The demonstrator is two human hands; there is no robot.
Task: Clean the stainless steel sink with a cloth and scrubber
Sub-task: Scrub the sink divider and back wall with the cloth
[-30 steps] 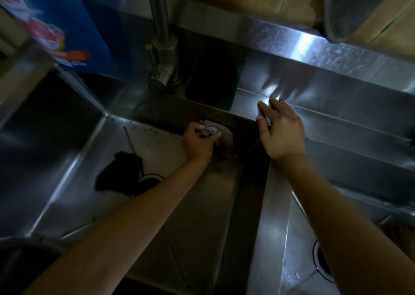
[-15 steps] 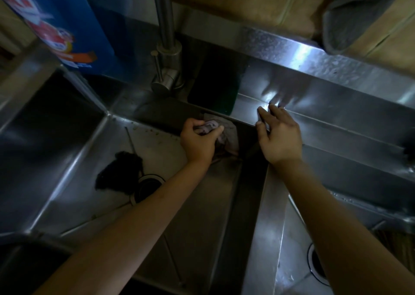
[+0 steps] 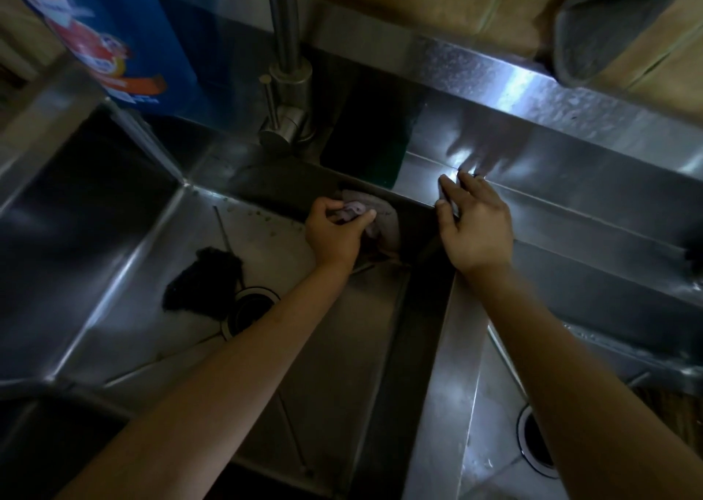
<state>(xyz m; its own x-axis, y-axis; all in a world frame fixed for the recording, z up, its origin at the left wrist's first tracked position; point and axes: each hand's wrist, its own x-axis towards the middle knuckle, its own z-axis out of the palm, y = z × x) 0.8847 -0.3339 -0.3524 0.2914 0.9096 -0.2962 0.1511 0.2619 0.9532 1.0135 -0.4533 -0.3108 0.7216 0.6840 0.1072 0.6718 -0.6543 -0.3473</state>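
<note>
A double stainless steel sink (image 3: 125,271) fills the view, its two basins split by a steel divider (image 3: 452,355). My left hand (image 3: 334,231) grips a bunched pale cloth (image 3: 380,218) against the far right corner of the left basin. My right hand (image 3: 473,225) lies flat with straight fingers on the ledge where the divider meets the back rim. A dark scrubber (image 3: 203,280) sits on the left basin floor beside the drain (image 3: 249,311).
The faucet (image 3: 285,92) rises from the back ledge, with a dark green pad (image 3: 365,149) to its right. A blue packet (image 3: 121,39) stands at the back left. A grey cloth (image 3: 608,23) hangs at the top right. The right basin's drain (image 3: 534,444) shows at the lower right.
My left hand with the cloth has shifted slightly along the far wall of the left basin. The right hand stays pressed on the ledge. The view has tilted a little.
</note>
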